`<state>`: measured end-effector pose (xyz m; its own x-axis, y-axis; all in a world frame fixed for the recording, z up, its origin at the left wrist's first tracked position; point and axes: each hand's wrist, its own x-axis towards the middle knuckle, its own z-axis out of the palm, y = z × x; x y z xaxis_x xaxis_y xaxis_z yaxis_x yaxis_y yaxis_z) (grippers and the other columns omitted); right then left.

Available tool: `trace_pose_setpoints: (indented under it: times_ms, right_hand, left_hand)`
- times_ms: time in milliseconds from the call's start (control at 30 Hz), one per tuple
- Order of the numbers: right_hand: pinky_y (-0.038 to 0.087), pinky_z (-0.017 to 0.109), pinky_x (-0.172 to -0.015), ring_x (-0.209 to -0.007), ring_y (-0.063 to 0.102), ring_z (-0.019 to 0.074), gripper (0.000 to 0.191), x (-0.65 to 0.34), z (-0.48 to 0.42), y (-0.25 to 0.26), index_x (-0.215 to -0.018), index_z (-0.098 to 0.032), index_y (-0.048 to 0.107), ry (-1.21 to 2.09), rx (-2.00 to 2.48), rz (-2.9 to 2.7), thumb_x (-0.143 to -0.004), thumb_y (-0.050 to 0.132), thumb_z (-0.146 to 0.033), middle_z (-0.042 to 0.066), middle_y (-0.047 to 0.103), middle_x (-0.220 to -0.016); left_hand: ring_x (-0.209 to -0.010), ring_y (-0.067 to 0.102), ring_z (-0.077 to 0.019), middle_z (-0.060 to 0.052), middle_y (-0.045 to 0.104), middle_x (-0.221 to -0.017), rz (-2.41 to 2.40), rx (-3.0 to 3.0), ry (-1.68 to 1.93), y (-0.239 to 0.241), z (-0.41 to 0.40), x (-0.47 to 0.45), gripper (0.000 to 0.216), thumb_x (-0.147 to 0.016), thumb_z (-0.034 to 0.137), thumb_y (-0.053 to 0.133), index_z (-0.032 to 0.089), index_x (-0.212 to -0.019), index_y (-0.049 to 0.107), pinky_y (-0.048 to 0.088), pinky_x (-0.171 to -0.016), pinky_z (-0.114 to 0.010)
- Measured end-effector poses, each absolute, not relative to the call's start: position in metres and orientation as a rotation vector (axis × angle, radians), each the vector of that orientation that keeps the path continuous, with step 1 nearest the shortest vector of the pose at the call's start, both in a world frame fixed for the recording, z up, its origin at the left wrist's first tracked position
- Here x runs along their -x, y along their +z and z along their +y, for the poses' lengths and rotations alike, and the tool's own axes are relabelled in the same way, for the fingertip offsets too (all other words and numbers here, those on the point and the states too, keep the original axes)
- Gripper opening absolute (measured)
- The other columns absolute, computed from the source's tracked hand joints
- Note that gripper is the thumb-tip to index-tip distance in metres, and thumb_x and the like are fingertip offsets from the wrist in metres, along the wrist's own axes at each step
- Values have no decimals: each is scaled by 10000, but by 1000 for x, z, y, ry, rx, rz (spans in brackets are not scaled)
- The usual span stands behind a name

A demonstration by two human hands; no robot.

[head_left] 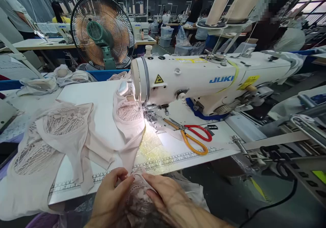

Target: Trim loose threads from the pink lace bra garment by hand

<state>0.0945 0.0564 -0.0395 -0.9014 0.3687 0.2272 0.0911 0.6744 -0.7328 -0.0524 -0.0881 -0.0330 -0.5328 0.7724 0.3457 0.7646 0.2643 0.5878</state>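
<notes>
At the table's front edge, my left hand point(112, 190) pinches a pale pink lace bra piece point(139, 197) between thumb and fingers. On its other side my right hand point(165, 190) grips the same lace edge; the lower part hangs below, partly hidden by the hands. Ahead, a pale pink bra point(128, 114) lies under the lit needle area of a white JUKI sewing machine point(193, 80), its fabric strip running down towards my hands. To the left, another bra with lace cups point(63, 122) is spread over the table and its front edge.
Scissors point(184, 131) with one red and one orange handle lie right of the needle, beside a black razor blade point(213, 127). A printed ruler point(178, 158) runs along the table edge. Behind stand a large fan point(109, 56) and thread cones point(219, 3). Several people work farther back.
</notes>
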Motion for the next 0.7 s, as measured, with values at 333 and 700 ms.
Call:
trace_pose_setpoints:
  times_ms: [333, 700]
  right_hand:
    - [561, 348, -842, -939, 673, 259, 480, -90, 59, -45, -1262, -134, 569, 1226, 363, -2553, -808, 449, -234, 121, 702, -1094]
    - [560, 375, -714, -823, 668, 292, 589, -85, 63, -51, -1364, -61, 479, 1091, 310, -2745, -809, 412, -245, 162, 702, -974]
  left_hand:
    - [-890, 571, -217, -70, 624, -948, 2511, -2043, 978, -42, -86, 62, 257, -914, 96, 444, 178, -1029, 658, 480, -786, -342]
    - [-999, 555, -269, -126, 614, -1065, 2437, -2241, 707, -39, -93, 64, 353, -929, 47, 343, 109, -1170, 592, 490, -865, -396]
